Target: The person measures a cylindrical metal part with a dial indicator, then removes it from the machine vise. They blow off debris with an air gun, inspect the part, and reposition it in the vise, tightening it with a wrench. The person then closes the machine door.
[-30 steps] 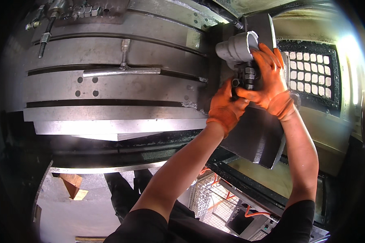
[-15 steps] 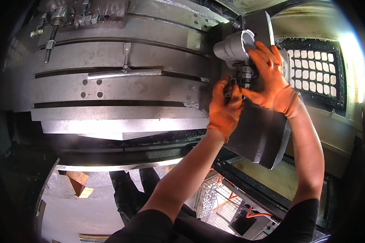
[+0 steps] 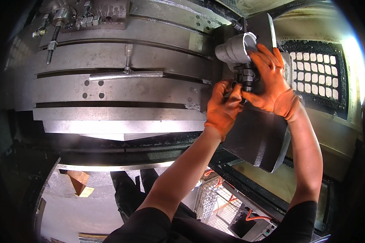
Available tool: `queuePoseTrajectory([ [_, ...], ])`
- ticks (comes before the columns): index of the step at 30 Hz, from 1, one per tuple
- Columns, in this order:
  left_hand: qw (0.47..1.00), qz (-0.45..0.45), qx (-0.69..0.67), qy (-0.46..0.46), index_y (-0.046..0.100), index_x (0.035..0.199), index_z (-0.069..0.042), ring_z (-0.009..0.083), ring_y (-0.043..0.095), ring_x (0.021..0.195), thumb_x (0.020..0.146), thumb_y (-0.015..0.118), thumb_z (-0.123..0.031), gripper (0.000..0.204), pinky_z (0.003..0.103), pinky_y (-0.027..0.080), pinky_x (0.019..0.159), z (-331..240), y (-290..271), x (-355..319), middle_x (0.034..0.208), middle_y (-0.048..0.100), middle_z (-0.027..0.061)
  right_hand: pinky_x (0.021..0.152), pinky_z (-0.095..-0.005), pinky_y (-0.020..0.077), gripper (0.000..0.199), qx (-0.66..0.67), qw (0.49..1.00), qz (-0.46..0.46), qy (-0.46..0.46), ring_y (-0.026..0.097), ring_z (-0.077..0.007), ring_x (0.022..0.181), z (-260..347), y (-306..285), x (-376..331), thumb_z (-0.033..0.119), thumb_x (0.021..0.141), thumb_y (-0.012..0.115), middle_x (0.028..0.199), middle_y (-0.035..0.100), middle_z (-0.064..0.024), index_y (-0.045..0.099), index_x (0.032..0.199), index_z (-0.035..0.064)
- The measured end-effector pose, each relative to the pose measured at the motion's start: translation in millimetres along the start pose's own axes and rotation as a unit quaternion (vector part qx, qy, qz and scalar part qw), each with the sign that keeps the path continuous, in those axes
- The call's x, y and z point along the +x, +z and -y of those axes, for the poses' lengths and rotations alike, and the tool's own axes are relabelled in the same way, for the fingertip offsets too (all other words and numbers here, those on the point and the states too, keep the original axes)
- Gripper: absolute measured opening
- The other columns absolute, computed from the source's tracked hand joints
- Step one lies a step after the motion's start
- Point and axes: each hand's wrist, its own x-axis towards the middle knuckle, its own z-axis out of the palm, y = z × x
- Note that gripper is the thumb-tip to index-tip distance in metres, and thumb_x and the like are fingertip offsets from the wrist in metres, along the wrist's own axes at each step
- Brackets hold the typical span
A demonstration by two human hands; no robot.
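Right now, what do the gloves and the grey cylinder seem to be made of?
Gloves: probably knitted fabric, matte orange, with a ribbed cuff. Cylinder: looks like bare metal, dull grey, with a bright sheen on its rim.

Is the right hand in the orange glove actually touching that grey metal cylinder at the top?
Touching. The head view shows the right hand in its orange glove with fingers lying directly over the grey metal cylinder, no gap visible between them.
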Motion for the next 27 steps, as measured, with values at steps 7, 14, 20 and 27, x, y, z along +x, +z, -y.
queuePoseTrajectory([
  [7, 0.964, 0.052, 0.19, 0.178, 0.054, 0.143, -0.005, 0.0196, 0.07, 0.088, 0.104, 0.066, -0.019, 0.043, 0.033, 0.056, 0.078, 11.8, -16.0, 14.7, 0.102, 0.07, 0.0084, 0.13, -0.0583, 0.0146, 0.098, 0.015, 1.0, -0.021, 0.002, 0.033, -0.0377, 0.153, 3.5, 1.1, 0.5, 0.055, 0.073, 0.075, 0.15, 0.052, -0.0173, 0.05, 0.148, -0.0026],
  [14, 0.824, 0.127, 0.452, 0.316, 0.061, 0.129, -0.011, 0.047, 0.066, 0.098, 0.098, 0.067, -0.021, 0.033, 0.052, 0.053, 0.082, -28.4, -36.1, 24.5, 0.109, 0.07, 0.0221, 0.13, -0.0575, 0.0152, 0.095, 0.025, 0.999, -0.039, 0.002, 0.034, -0.0381, 0.152, 4.5, -0.2, 1.7, 0.051, 0.072, 0.077, 0.15, 0.053, -0.0169, 0.052, 0.146, -0.0021],
  [20, 0.896, 0.135, 0.373, 0.199, 0.064, 0.125, -0.008, 0.0441, 0.067, 0.096, 0.097, 0.068, -0.021, 0.031, 0.049, 0.054, 0.081, -31.8, -30.2, 23.5, 0.106, 0.07, 0.022, 0.13, -0.0571, 0.0154, 0.094, 0.035, 0.999, -0.015, 0.025, 0.034, -0.0379, 0.153, 6.6, -1.9, 2.8, 0.052, 0.073, 0.078, 0.148, 0.054, -0.0168, 0.052, 0.146, -0.0014],
  [27, 0.831, 0.224, 0.422, 0.285, 0.062, 0.112, -0.005, 0.046, 0.065, 0.092, 0.094, 0.067, -0.019, 0.023, 0.048, 0.052, 0.077, -37.5, -39.8, 45.2, 0.101, 0.069, 0.024, 0.129, -0.0575, 0.0167, 0.097, 0.015, 1.0, -0.014, 0.016, 0.034, -0.0387, 0.152, 4.7, 0.2, 2.7, 0.06, 0.075, 0.074, 0.148, 0.053, -0.0187, 0.052, 0.147, -0.0021],
])
